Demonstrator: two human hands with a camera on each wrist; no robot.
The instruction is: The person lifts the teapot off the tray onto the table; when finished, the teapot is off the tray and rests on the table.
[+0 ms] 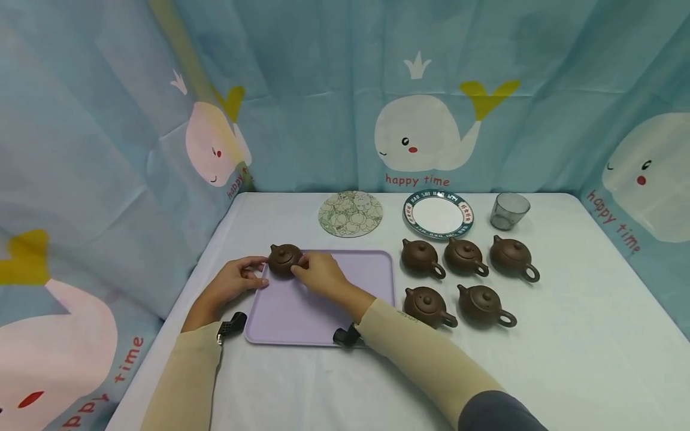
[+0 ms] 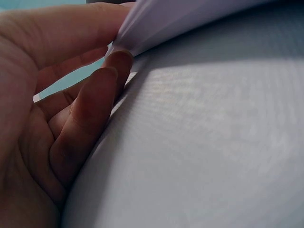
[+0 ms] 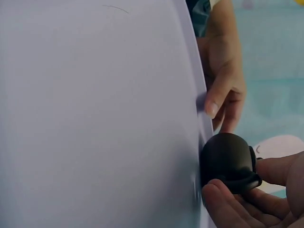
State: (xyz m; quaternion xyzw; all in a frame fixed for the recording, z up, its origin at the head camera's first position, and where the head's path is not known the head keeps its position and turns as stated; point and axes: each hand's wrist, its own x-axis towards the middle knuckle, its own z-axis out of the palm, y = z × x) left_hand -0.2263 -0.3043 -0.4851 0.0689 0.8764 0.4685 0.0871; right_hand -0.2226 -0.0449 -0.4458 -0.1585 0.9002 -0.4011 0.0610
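Observation:
A small brown teapot (image 1: 284, 260) sits at the far left corner of the lilac tray (image 1: 318, 305). My right hand (image 1: 323, 274) pinches its right side, where the handle is covered by my fingers. In the right wrist view the dark teapot (image 3: 228, 161) stands against the tray's rim with fingertips and thumb about its handle. My left hand (image 1: 237, 278) holds the tray's left rim, its thumb over the edge. The left wrist view shows the curled fingers (image 2: 85, 114) against the tray's outer side (image 2: 161, 23). Its index finger reaches close to the teapot.
Several like teapots (image 1: 423, 256) stand in two rows right of the tray. Behind are a round patterned mat (image 1: 351, 214), a plate with a green rim (image 1: 438, 234) and a clear glass (image 1: 509, 211). A whale-print curtain (image 1: 302, 137) borders the white table (image 1: 582, 347).

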